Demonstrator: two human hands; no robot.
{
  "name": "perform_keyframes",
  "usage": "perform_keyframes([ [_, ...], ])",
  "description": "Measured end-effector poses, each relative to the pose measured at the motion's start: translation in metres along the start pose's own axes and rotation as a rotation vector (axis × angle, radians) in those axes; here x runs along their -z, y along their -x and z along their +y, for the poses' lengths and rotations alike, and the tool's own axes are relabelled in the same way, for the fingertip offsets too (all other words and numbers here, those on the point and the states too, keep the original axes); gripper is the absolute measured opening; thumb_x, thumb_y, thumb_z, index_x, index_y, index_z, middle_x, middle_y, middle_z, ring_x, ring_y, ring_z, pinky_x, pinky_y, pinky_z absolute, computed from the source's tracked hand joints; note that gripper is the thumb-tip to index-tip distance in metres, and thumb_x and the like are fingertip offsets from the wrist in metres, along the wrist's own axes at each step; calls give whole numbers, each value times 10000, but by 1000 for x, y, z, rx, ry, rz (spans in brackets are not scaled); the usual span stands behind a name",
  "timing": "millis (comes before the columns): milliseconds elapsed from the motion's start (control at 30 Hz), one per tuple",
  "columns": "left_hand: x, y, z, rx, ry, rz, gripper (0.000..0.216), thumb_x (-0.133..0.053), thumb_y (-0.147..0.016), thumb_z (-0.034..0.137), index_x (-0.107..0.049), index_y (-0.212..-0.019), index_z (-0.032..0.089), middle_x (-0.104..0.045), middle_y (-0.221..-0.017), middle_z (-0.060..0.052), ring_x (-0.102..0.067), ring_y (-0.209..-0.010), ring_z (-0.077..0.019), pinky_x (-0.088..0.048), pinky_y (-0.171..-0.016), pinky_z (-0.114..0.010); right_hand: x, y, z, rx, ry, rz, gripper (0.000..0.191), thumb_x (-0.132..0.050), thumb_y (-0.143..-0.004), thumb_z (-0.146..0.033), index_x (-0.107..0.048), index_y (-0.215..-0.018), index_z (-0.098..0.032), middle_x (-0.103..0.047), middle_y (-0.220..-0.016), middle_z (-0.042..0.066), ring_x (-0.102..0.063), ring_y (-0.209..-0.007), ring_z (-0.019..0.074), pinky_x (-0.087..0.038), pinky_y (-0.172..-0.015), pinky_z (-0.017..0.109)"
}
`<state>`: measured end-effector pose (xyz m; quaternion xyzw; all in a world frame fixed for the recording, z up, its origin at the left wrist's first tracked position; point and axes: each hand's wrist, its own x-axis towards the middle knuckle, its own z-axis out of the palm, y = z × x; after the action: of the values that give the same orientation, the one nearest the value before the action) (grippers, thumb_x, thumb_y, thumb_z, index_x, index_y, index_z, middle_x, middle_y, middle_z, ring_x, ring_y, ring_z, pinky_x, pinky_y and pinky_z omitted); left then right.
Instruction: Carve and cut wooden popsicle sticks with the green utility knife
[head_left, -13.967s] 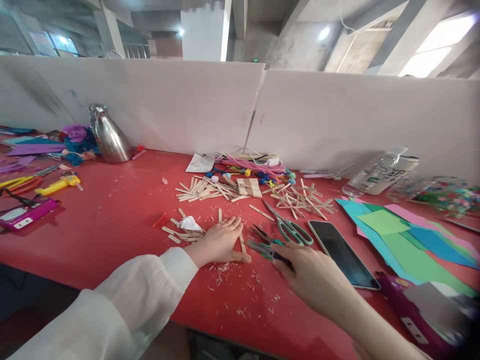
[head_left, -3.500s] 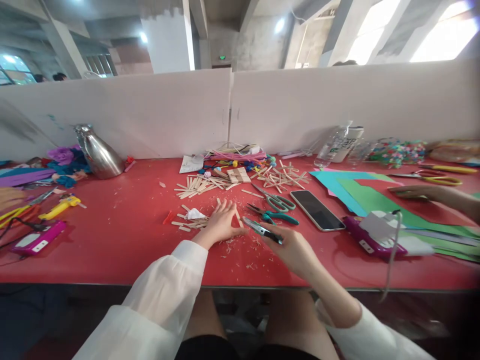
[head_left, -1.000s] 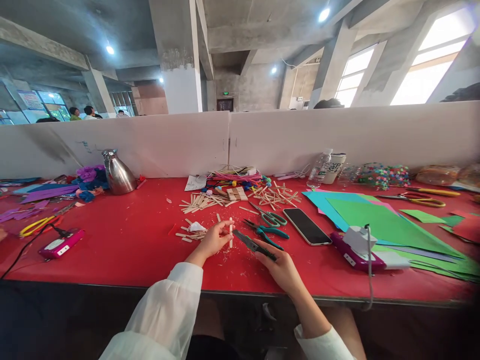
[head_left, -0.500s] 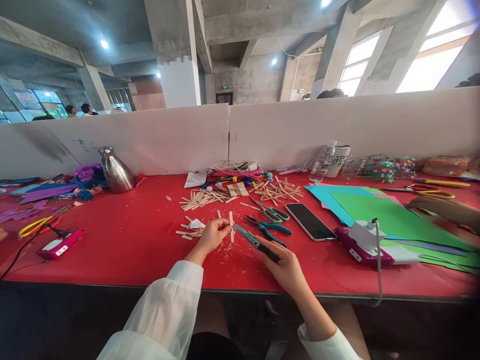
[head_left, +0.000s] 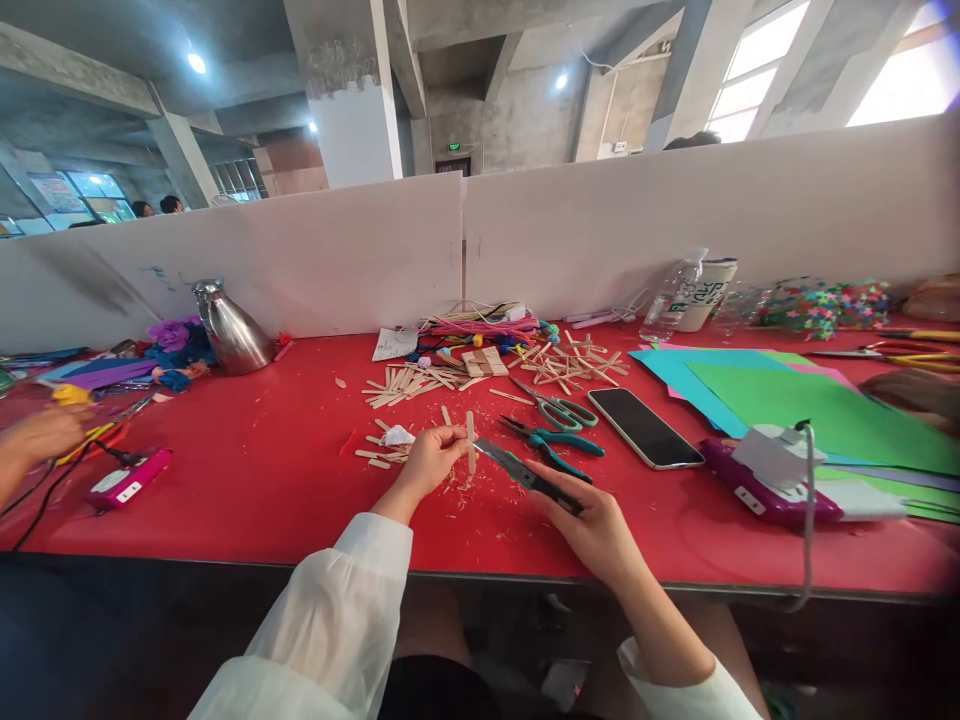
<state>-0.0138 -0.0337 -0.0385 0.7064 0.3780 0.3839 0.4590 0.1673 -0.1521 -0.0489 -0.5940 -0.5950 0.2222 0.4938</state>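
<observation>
Between the fingertips of my left hand [head_left: 431, 465] a wooden craft stick [head_left: 471, 445] is pinched nearly upright above the red table. My right hand [head_left: 589, 520] is wrapped round a utility knife [head_left: 529, 475], its blade pointing left with the tip at the stick's edge. Thin wood shavings [head_left: 465, 497] lie scattered below. Just beyond the knife are teal-handled pliers [head_left: 562, 440] and green-handled scissors [head_left: 566, 412]. A small group of craft sticks [head_left: 375, 460] with a white scrap [head_left: 397, 435] lies left of my left hand.
Piles of craft sticks [head_left: 409, 385] lie farther back. A phone [head_left: 645, 428], coloured paper [head_left: 780, 400] and a power strip [head_left: 757, 485] are at right. At left stand a steel jug [head_left: 234, 330] and another power strip [head_left: 129, 480]. Another person's hand [head_left: 49, 435] is at far left.
The view has shifted slightly, tilting down. My hands keep hold of the stick and knife, with the blade still at the stick. Another person's hand has come in at the far left, over the yellow-handled scissors.
</observation>
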Motion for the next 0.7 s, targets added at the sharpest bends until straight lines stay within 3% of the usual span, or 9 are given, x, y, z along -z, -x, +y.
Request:
perform_keyframes([
  [67, 0, 0, 1, 5, -11, 2, 190, -554, -737, 308, -648, -740, 143, -684, -712, -28, -622, -694, -173, -457, -684, -263, -2, 3, 1, 17, 38, 22, 383, -534, -753, -370, -646, -1072, -192, -683, -979, 61, -634, -816, 211, -515, -644, 269],
  [200, 0, 0, 0, 5, -34, 15, 220, -556, -732, 334, -645, -760, 135, -682, -729, -34, -620, -703, -180, -455, -668, -260, -6, 8, 2, 35, 128, 63, 389, -504, -762, -344, -632, -1103, -207, -653, -860, 59, -521, -472, 111, -408, -382, 223],
  [367, 1, 0, 1, 3, -69, 30, 213, -561, -727, 327, -646, -749, 134, -670, -697, -21, -606, -669, -167, -448, -640, -246, -8, 10, 0, 73, 165, 79, 363, -491, -754, -312, -648, -1077, -258, -634, -798, 34, -507, -500, 99, -417, -443, 201],
  [533, 1, 0, 3, 0, -72, 14, 192, -573, -720, 323, -636, -701, 143, -666, -671, -14, -607, -664, -166, -449, -637, -242, -5, 5, 0, 46, 95, 15, 391, -500, -752, -343, -641, -1090, -208, -665, -876, 68, -576, -569, 144, -422, -408, 215],
  [700, 1, 1, 1, -6, -68, 21, 201, -557, -733, 324, -633, -717, 139, -657, -656, -10, -602, -636, -153, -442, -614, -230, 1, -2, -2, -22, -15, -26, 395, -547, -725, -377, -656, -1061, -201, -694, -932, 48, -621, -805, 219, -498, -644, 289],
])
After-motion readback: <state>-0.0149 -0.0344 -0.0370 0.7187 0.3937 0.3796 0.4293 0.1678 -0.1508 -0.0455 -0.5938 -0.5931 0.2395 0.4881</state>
